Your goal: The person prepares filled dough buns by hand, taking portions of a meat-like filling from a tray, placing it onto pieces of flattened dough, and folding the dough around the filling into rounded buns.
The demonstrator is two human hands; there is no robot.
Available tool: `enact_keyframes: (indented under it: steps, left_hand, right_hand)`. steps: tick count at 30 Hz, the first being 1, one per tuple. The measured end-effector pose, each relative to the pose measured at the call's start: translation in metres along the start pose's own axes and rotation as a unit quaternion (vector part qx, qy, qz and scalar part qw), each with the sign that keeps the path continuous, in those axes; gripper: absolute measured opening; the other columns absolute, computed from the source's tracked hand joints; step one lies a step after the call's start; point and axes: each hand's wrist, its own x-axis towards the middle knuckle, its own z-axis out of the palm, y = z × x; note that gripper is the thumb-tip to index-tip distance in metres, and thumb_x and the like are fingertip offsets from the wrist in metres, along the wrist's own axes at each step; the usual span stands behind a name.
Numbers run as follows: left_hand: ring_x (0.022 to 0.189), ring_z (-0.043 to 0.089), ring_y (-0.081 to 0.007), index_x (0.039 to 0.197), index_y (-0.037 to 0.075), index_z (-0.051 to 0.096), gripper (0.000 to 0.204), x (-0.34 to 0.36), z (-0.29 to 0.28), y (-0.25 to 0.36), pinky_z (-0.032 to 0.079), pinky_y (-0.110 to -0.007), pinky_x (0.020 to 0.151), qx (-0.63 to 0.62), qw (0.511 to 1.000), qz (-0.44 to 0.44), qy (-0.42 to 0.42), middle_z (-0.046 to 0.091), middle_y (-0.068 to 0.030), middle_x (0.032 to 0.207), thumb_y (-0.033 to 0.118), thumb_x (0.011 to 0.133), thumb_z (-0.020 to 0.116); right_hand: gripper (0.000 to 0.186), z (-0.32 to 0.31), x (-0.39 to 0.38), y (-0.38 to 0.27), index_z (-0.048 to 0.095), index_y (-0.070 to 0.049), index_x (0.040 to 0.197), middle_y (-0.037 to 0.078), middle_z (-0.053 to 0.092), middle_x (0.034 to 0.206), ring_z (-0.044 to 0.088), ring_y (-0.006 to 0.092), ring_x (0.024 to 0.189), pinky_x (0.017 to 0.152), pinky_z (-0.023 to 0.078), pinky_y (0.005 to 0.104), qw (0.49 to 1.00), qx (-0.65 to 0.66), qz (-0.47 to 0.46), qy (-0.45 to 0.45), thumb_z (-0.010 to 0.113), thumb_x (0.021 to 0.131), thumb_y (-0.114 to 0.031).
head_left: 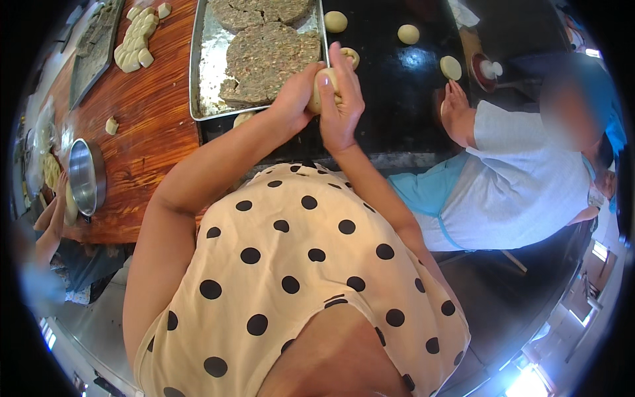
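"What is largest?"
"Two tables: a wooden one [155, 169] at left, a black one [410, 109] at right."
"Anyone nearby?"
"A co-worker [522, 178] in a grey top sits at the right."
"What comes next in size?"
"A metal tray [208, 66], ahead of the person, bearing slabs of brown, speckled mixture [271, 63]. A steel bowl [86, 175] is at far left."
"And the person's hands?"
"The left hand [297, 96] and right hand [344, 106] are cupped closely around a pale dough ball [323, 91], by the tray's near right corner."
"Anything smaller?"
"On the black table, a flat dough round [451, 67] at the co-worker's fingertips; on the wood, a little dough lump [112, 126]"
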Motion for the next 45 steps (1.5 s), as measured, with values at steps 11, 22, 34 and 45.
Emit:
enact_keyframes:
  steps: [11, 22, 34, 45]
  left_hand:
    - [0.113, 0.06, -0.0265, 0.131, 0.0, 0.051, 0.052, 0.009, -0.003, -0.001, 0.049, -0.039, 0.1, -0.178, 0.959, -0.099, -0.198, 0.062, -0.0155, 0.117, 0.043, 0.103, 0.041]
    - [0.11, 0.06, -0.024, 0.126, 0.0, 0.053, 0.054, -0.005, 0.013, -0.002, 0.048, -0.039, 0.098, -0.041, 0.998, -0.021, -0.036, 0.06, -0.0141, 0.12, 0.046, 0.104, 0.037]
    - [0.082, 0.062, -0.0108, 0.109, 0.005, 0.071, 0.025, -0.022, -0.02, 0.016, 0.051, -0.025, 0.076, 0.37, 0.863, 0.344, 0.009, 0.065, -0.0046, 0.09, 0.022, 0.101, 0.054]
    - [0.118, 0.055, -0.0279, 0.134, 0.0, 0.047, 0.059, 0.01, -0.016, -0.014, 0.044, -0.046, 0.103, -0.049, 0.992, -0.114, 0.039, 0.056, -0.0146, 0.128, 0.048, 0.101, 0.042]
  right_hand:
    - [0.03, -0.021, 0.012, -0.01, 0.07, -0.001, 0.101, 0.015, 0.067, 0.108, 0.063, 0.026, 0.104, 0.094, 0.048, 0.0367, 0.997, -0.077, -0.029, -0.009, 0.079, 0.073, -0.01]
    - [0.028, -0.008, 0.005, -0.004, 0.068, 0.005, 0.11, 0.018, 0.068, 0.113, 0.063, 0.0247, 0.106, 0.096, 0.047, 0.0341, 0.995, 0.038, 0.078, 0.055, 0.053, 0.099, -0.016]
    - [0.038, -0.03, 0.027, -0.002, 0.066, 0.01, 0.109, 0.017, 0.069, 0.104, 0.066, 0.0204, 0.096, 0.085, 0.052, 0.0303, 0.875, 0.3, 0.371, 0.087, 0.051, 0.102, -0.024]
    - [0.025, -0.021, -0.003, 0.022, 0.067, 0.0, 0.099, 0.015, 0.069, 0.103, 0.064, 0.0301, 0.105, 0.093, 0.051, 0.0389, 0.936, 0.129, 0.314, 0.095, 0.057, 0.097, -0.023]
